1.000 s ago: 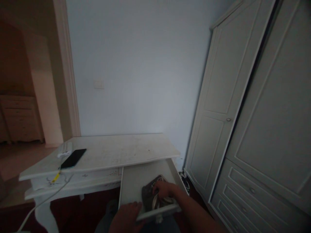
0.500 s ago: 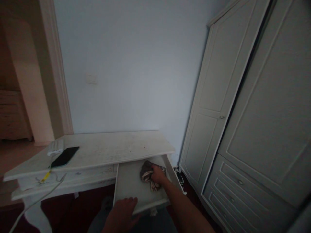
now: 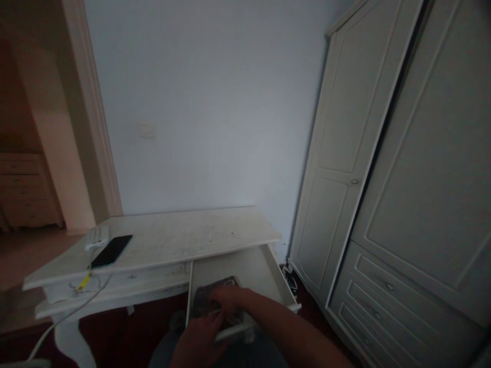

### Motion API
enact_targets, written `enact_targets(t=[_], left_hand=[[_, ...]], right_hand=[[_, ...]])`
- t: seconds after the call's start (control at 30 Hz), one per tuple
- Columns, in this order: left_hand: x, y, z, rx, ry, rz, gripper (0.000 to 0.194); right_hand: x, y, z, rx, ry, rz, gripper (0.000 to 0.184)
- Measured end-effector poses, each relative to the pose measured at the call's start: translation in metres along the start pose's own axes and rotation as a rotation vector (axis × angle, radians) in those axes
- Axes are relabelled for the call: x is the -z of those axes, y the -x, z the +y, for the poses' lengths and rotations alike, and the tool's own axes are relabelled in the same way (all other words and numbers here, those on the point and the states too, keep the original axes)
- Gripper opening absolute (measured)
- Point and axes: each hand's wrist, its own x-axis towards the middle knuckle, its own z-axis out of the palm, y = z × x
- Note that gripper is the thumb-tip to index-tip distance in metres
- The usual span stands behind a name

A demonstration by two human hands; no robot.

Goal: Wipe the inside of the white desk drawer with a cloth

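An open white drawer sticks out from the right end of a white desk. Inside it lies a dark crumpled cloth near the front left corner. My right hand is closed on the cloth, pressing it against the drawer bottom. My left hand holds the drawer's front edge, fingers curled over the rim beside the cloth.
A black phone and a white remote-like object lie at the desk's left end; a white cable hangs off it. A tall white wardrobe with lower drawers stands close on the right. A doorway opens at the left.
My right hand has dragged the cloth from the drawer's back right to its front left. The left hand has stayed on the front edge. The camera shifted slightly.
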Motion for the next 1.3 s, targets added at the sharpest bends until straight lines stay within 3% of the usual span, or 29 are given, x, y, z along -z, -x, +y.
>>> enact_targets(t=[0.07,0.2,0.33,0.47,0.53,0.63,0.73,0.83,0.9,1.0,1.07,1.17,1.3], left_hand=[[-0.002,0.0,0.0,0.026,-0.008,-0.018,0.054],[-0.005,0.001,-0.001,0.057,-0.017,-0.029,0.053],[-0.01,-0.002,-0.005,0.066,-0.05,-0.042,0.056],[-0.014,-0.004,-0.006,0.059,-0.059,-0.067,0.062],[-0.014,-0.004,-0.005,0.061,-0.064,-0.071,0.063],[-0.011,-0.004,-0.003,0.055,-0.064,-0.069,0.059],[-0.007,-0.003,-0.001,0.036,-0.06,-0.059,0.055],[-0.003,-0.002,-0.001,0.007,-0.047,-0.037,0.05],[-0.002,-0.001,-0.001,-0.001,-0.034,-0.008,0.045],[-0.005,0.001,-0.003,0.007,-0.019,0.01,0.047],[-0.008,0.001,-0.004,0.03,-0.031,-0.001,0.05],[-0.01,0.0,-0.004,0.06,-0.068,-0.024,0.055],[-0.01,0.0,-0.002,0.037,-0.081,-0.02,0.056]], right_hand=[[-0.003,0.021,0.012,0.02,0.02,-0.01,0.068],[-0.008,0.062,0.044,-0.086,0.011,0.036,0.091],[0.003,0.099,0.077,-0.197,0.005,0.035,0.089],[0.019,0.115,0.093,-0.428,-0.065,0.289,0.079],[0.021,0.105,0.088,-0.513,-0.092,0.394,0.075],[0.015,0.066,0.062,-0.547,-0.104,0.462,0.073],[0.006,0.011,0.025,-0.466,-0.147,0.428,0.072],[-0.001,-0.031,-0.007,-0.32,-0.144,0.318,0.06],[-0.003,-0.039,-0.015,-0.256,-0.114,0.26,0.059],[0.0,-0.018,-0.005,-0.235,-0.123,0.22,0.069],[0.006,0.01,0.012,-0.329,-0.191,0.276,0.074],[0.016,0.053,0.04,-0.6,-0.295,0.47,0.076],[0.024,0.076,0.065,-0.932,-0.367,0.632,0.074]])
